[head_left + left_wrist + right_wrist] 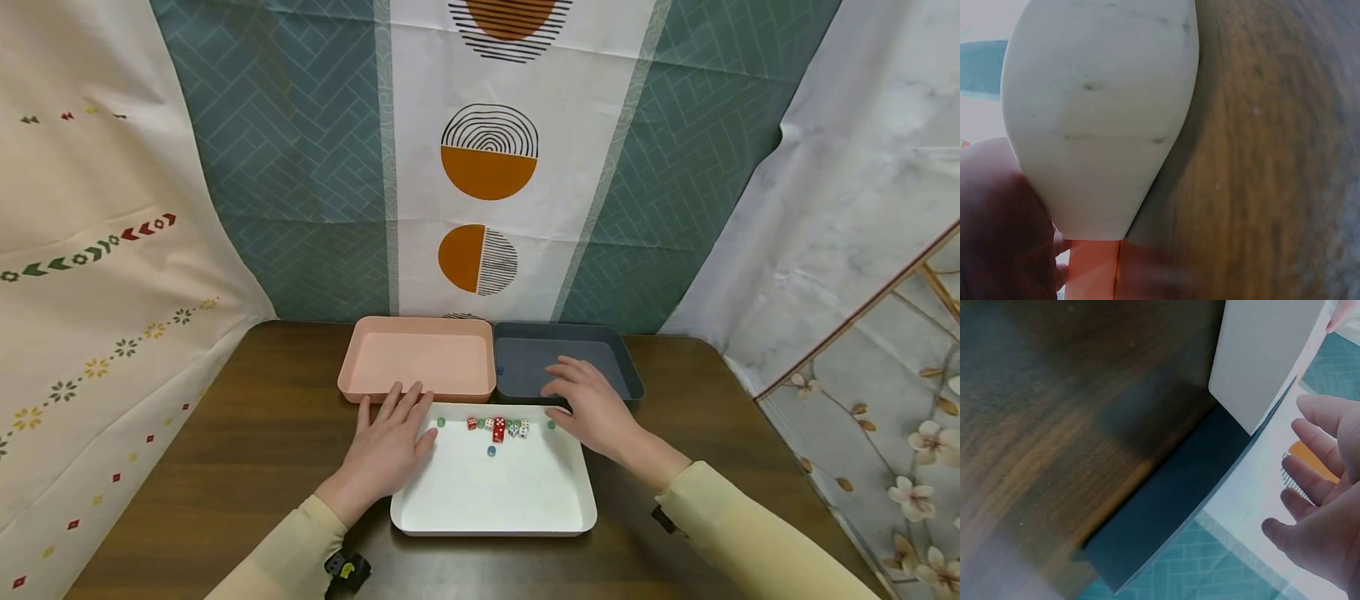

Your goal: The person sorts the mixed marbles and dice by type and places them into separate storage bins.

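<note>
A shallow white tray (491, 508) lies at the front, with several dice in a loose row near its far side. Red dice (498, 435) sit mid-row, with white dice (523, 431) beside them. Green beads (441, 422) lie among and on either side of the dice. A blue bead (491, 451) is just in front of the row. My left hand (387, 450) is over the tray's left edge, fingers extended towards the pink tray (420, 392). Over the far right corner, my right hand (592, 408) has its fingers spread over the dark blue tray (626, 375), holding nothing.
The pink and dark blue trays stand side by side behind the white one. A small blue bead (500, 370) lies at the dark tray's left side. Brown wooden table (225, 467) extends on both sides, with patterned cloths (322, 167) hanging around it.
</note>
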### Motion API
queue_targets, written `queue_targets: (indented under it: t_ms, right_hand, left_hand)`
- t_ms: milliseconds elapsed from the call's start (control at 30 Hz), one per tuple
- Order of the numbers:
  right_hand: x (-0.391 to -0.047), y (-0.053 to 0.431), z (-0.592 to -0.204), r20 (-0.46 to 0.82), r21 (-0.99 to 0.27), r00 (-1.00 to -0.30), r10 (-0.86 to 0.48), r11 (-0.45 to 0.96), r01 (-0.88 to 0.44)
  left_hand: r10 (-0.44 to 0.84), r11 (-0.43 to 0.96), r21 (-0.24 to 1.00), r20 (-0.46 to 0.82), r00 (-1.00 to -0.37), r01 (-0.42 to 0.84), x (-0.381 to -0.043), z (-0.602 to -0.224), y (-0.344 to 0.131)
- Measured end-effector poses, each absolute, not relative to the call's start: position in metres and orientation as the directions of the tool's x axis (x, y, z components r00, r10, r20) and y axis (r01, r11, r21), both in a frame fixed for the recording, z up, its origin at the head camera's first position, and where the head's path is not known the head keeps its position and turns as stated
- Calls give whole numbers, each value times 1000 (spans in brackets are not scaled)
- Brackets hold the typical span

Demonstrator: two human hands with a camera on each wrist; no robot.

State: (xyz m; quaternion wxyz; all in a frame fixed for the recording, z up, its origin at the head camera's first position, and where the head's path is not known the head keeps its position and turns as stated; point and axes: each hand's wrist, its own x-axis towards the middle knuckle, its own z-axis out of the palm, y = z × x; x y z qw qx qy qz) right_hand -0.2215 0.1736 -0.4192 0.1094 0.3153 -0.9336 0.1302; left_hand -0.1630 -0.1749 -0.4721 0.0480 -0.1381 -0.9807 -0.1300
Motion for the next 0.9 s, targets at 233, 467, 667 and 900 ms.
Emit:
queue_targets:
  t_ms: [233, 467, 667, 900]
  right_hand:
    - [-216, 178, -424, 291, -124, -765, -574, 770, -626]
    - [-211, 181, -430, 257, -87, -772, -581, 782, -618]
    - [-209, 183, -435, 252, -55, -769, -587, 785, -617]
    - [-207, 184, -439, 229, -19, -777, -586, 796, -605]
  left_hand:
    - [257, 928, 242, 130, -958, 282, -163, -472, -176]
    - [253, 928, 246, 135, -958, 280, -162, -472, -175]
    - [255, 929, 245, 125, -959, 279, -163, -473, -175]
    - [260, 927, 245, 128, -957, 285, -163, -474, -175]
